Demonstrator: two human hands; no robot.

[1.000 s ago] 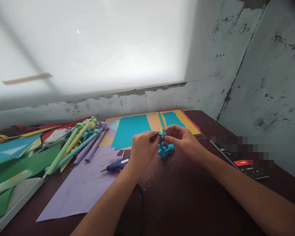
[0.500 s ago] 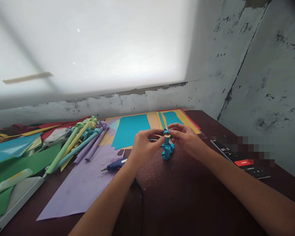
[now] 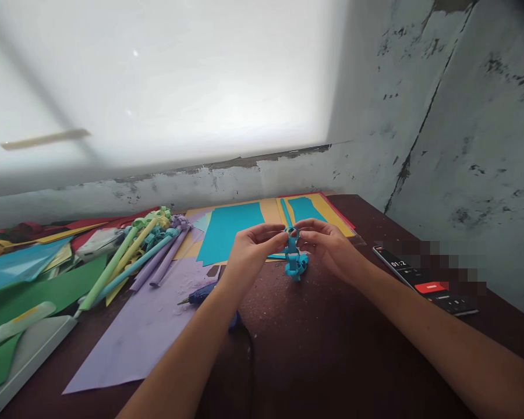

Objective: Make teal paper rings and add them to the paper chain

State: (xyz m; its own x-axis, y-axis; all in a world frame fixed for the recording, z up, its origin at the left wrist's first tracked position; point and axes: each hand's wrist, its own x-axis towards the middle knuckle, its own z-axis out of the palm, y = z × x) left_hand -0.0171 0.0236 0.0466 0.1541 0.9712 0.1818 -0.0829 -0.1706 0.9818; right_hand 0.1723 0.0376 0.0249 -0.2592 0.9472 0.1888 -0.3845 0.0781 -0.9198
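Observation:
Between my two hands hangs a blue curled-paper strip (image 3: pixel 295 262), with loops along its length and a ring at its top. The fingertips of my left hand (image 3: pixel 257 244) pinch its upper part from the left. My right hand (image 3: pixel 325 241) is closed on the same upper ring from the right, thumb and index finger together. Its lower curls hang just above or touch the table; I cannot tell which. A blue glue gun (image 3: pixel 201 294) lies on a lilac paper sheet (image 3: pixel 126 343), partly hidden behind my left forearm.
Teal paper sheets (image 3: pixel 231 230) and a teal rolled paper stick (image 3: pixel 286 212) lie at the back. Several paper flowers with rolled stems (image 3: pixel 113 265) rest at left, near a glue tube (image 3: pixel 20 323) and green paper (image 3: pixel 78 285). A phone (image 3: pixel 423 282) lies at right by the wall.
The blue paper strip has turned slightly, and its top ring now shows more openly between my fingertips. Both hands have shifted a little; the view has moved slightly.

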